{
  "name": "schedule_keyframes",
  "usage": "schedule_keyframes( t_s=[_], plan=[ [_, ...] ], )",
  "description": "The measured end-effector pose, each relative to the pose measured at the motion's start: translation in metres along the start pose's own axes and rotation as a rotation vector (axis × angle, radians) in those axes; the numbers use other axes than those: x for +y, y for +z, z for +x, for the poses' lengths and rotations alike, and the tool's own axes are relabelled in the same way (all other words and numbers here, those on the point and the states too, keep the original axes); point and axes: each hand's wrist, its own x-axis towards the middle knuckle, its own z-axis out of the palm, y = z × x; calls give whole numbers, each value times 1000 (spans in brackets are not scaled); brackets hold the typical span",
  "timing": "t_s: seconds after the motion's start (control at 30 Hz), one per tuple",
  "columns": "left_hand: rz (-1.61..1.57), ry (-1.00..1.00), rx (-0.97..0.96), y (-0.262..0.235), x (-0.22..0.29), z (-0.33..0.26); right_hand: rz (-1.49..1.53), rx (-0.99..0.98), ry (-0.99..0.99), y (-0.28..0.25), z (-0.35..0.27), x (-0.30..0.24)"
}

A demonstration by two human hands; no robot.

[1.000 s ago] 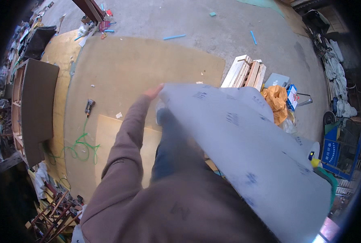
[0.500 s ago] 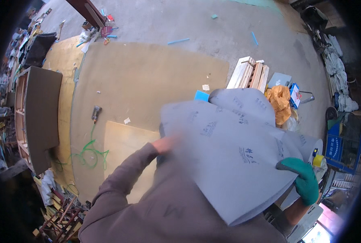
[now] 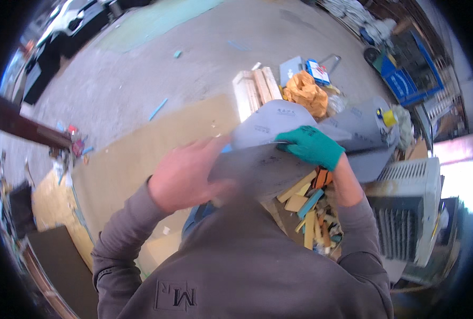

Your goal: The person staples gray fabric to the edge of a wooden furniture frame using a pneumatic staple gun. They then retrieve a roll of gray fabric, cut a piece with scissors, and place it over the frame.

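Note:
I hold a large grey sheet (image 3: 279,123) with small printed marks, bent over in front of my chest. My left hand (image 3: 186,175), bare, presses against the sheet's near left part, and its fingers are blurred. My right hand (image 3: 312,144), in a green glove, grips the sheet's folded edge from above. More of the grey sheet (image 3: 366,133) extends to the right behind the glove. My grey sweatshirt fills the lower picture.
A large brown board (image 3: 156,149) lies on the concrete floor. Wooden blocks (image 3: 255,90), an orange bag (image 3: 306,93) and a blue crate (image 3: 403,80) sit ahead. Coloured offcuts (image 3: 310,207) pile up by a white slatted unit (image 3: 406,212) at right.
The view has swung left to right across the floor. The sheet has been folded closer to my chest, my gloved right hand came onto its edge, and my left hand shifted along it.

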Motion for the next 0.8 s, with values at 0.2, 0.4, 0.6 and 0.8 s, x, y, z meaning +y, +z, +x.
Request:
schedule_keyframes(
  t_s=[0.2, 0.4, 0.6, 0.8],
  plan=[
    [246, 92, -46, 41, -28, 68, -11, 99, 13, 25, 31, -9],
    [369, 201, -261, 63, -72, 102, 276, 16, 42, 40, 48, -23],
    [280, 104, -291, 84, -112, 72, 662, 507, 223, 13, -59, 166],
    [216, -162, -298, 95, -115, 63, 11, 1162, 1608, 45, -234, 459]
  ],
)
